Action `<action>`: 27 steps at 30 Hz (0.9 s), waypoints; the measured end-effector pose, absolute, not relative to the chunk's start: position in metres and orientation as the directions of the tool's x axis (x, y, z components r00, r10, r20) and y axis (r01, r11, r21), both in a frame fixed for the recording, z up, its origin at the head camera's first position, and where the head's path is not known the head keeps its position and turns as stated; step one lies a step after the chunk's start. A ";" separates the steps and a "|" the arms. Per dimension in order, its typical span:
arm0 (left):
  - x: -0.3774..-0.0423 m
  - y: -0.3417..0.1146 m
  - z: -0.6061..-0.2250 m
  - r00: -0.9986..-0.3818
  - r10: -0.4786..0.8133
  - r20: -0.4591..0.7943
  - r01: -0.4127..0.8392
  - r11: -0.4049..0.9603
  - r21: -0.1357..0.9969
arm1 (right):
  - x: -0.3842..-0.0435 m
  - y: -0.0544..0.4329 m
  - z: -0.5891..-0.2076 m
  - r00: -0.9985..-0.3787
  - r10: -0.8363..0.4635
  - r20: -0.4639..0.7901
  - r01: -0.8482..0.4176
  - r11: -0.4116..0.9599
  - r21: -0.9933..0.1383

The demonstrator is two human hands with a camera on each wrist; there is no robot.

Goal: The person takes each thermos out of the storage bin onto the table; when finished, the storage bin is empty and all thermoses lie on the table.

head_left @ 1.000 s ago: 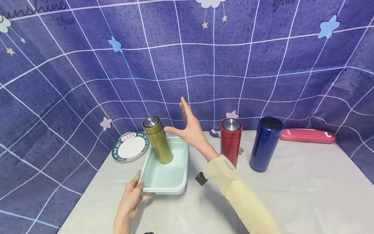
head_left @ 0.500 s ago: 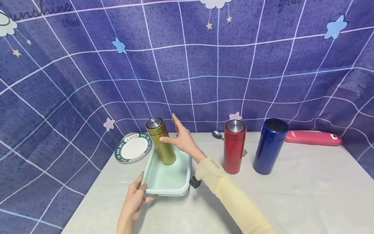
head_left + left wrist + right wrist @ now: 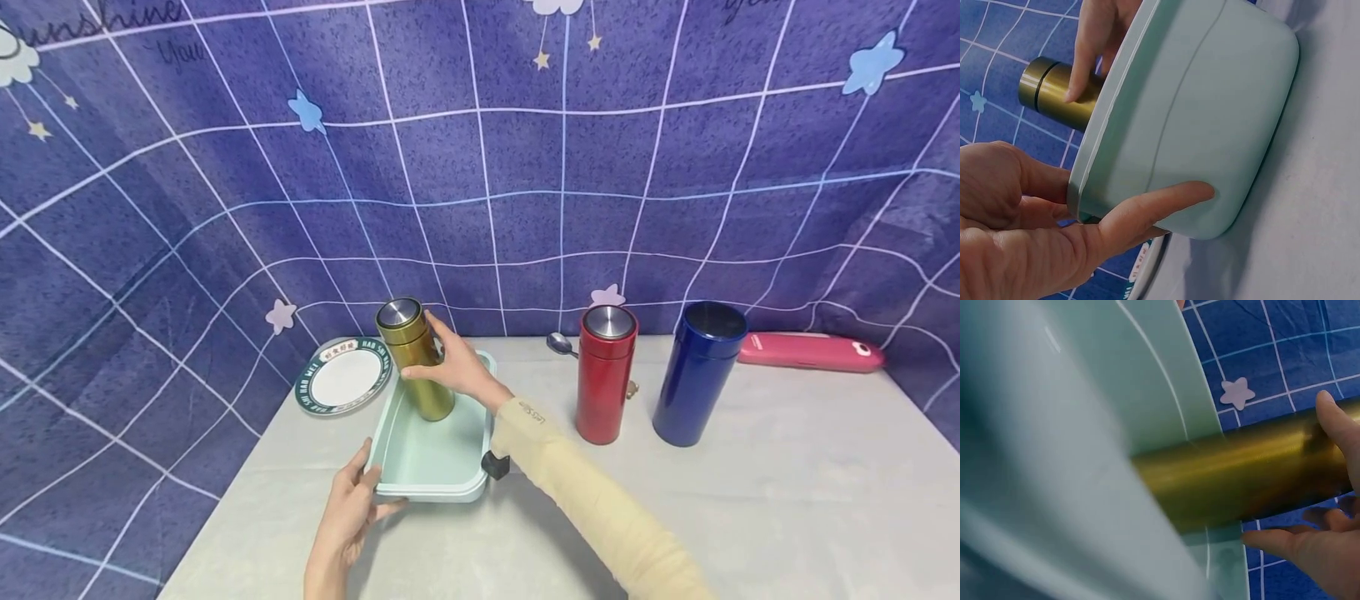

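Observation:
A gold thermos [image 3: 432, 402] with a silver-topped lid stands in a mint-green plastic tub [image 3: 431, 462]. My right hand [image 3: 459, 368] reaches across the tub and grips the thermos's upper part from the right, thumb on its near side. In the right wrist view, the thumb and fingers lie on opposite sides of the thermos [image 3: 1241, 475]. My left hand [image 3: 349, 510] holds the tub by its near left corner. The left wrist view has the thumb along the tub's outer wall [image 3: 1210, 112] and the other fingers at the rim, partly hidden.
A white plate [image 3: 345, 379] with a green lettered rim lies left of the tub. To the right stand a red thermos [image 3: 602, 392] and a blue thermos [image 3: 693, 387]. Behind them are a spoon [image 3: 559, 342] and a pink case [image 3: 810, 351]. A patterned blue cloth [image 3: 517, 183] backs the table.
My right hand has moved left and down from beside the tub's far end to the gold thermos and closed its grip round it. The left hand keeps its hold on the tub.

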State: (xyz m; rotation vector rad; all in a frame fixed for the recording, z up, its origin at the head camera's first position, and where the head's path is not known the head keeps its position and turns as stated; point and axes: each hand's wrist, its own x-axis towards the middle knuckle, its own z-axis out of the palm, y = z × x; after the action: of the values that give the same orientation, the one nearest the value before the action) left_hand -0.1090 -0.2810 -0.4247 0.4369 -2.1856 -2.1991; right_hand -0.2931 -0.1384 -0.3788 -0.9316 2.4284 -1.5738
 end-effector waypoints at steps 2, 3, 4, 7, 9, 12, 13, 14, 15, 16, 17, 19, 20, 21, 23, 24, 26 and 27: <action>-0.109 -0.281 -0.424 -0.962 -0.201 -0.186 -0.184 -0.029 0.982 | -0.294 -0.140 -0.378 -0.802 -0.548 0.239 -0.447 0.284 -0.848; -0.108 -0.280 -0.424 -0.962 -0.201 -0.184 -0.182 -0.029 0.983 | -0.294 -0.140 -0.377 -0.799 -0.551 0.240 -0.450 0.284 -0.847; -0.108 -0.280 -0.424 -0.963 -0.201 -0.182 -0.180 -0.029 0.983 | -0.295 -0.141 -0.377 -0.797 -0.555 0.237 -0.450 0.285 -0.846; -0.108 -0.279 -0.424 -0.963 -0.200 -0.181 -0.179 -0.032 0.983 | -0.295 -0.142 -0.376 -0.799 -0.559 0.220 -0.434 0.284 -0.855; -0.109 -0.279 -0.424 -0.963 -0.201 -0.182 -0.179 -0.033 0.983 | -0.295 -0.142 -0.375 -0.803 -0.558 0.209 -0.423 0.287 -0.860; -0.109 -0.279 -0.424 -0.962 -0.202 -0.184 -0.180 -0.039 0.983 | -0.294 -0.141 -0.375 -0.808 -0.552 0.207 -0.419 0.291 -0.860; -0.110 -0.279 -0.424 -0.962 -0.201 -0.183 -0.179 -0.038 0.983 | -0.294 -0.141 -0.375 -0.809 -0.548 0.214 -0.424 0.290 -0.858; -0.110 -0.279 -0.424 -0.963 -0.200 -0.182 -0.178 -0.038 0.983 | -0.294 -0.141 -0.375 -0.809 -0.544 0.222 -0.428 0.288 -0.857; -0.110 -0.279 -0.424 -0.963 -0.199 -0.180 -0.176 -0.040 0.984 | -0.293 -0.140 -0.375 -0.810 -0.540 0.229 -0.432 0.285 -0.856; -0.110 -0.279 -0.424 -0.964 -0.197 -0.179 -0.175 -0.040 0.984 | -0.292 -0.139 -0.375 -0.811 -0.537 0.234 -0.434 0.282 -0.856; -0.110 -0.279 -0.424 -0.964 -0.196 -0.178 -0.173 -0.041 0.984 | -0.292 -0.139 -0.375 -0.810 -0.535 0.240 -0.436 0.278 -0.856; -0.109 -0.279 -0.425 -0.965 -0.194 -0.177 -0.173 -0.039 0.984 | -0.291 -0.137 -0.375 -0.810 -0.530 0.251 -0.439 0.265 -0.858; -0.109 -0.279 -0.425 -0.965 -0.194 -0.177 -0.173 -0.036 0.984 | -0.290 -0.136 -0.374 -0.811 -0.527 0.256 -0.439 0.257 -0.861; -0.109 -0.279 -0.425 -0.965 -0.194 -0.176 -0.173 -0.033 0.984 | -0.289 -0.135 -0.373 -0.811 -0.523 0.263 -0.440 0.250 -0.862; -0.108 -0.279 -0.425 -0.965 -0.195 -0.176 -0.174 -0.029 0.984 | -0.287 -0.131 -0.368 -0.811 -0.514 0.281 -0.443 0.224 -0.868; -0.108 -0.279 -0.425 -0.965 -0.197 -0.175 -0.174 -0.026 0.984 | -0.286 -0.129 -0.365 -0.813 -0.505 0.289 -0.443 0.215 -0.871; -0.108 -0.280 -0.424 -0.964 -0.201 -0.174 -0.173 -0.023 0.985 | -0.284 -0.124 -0.357 -0.818 -0.487 0.306 -0.448 0.206 -0.870; -0.108 -0.280 -0.424 -0.963 -0.203 -0.175 -0.173 -0.024 0.985 | -0.283 -0.121 -0.353 -0.820 -0.478 0.315 -0.452 0.203 -0.869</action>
State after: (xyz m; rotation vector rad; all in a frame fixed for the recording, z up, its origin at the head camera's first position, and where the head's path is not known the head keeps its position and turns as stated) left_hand -0.1077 -0.2798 -0.4235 0.4204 -2.1797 -2.1932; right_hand -0.2829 -0.1209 -0.3528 -0.9351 2.4179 -1.7324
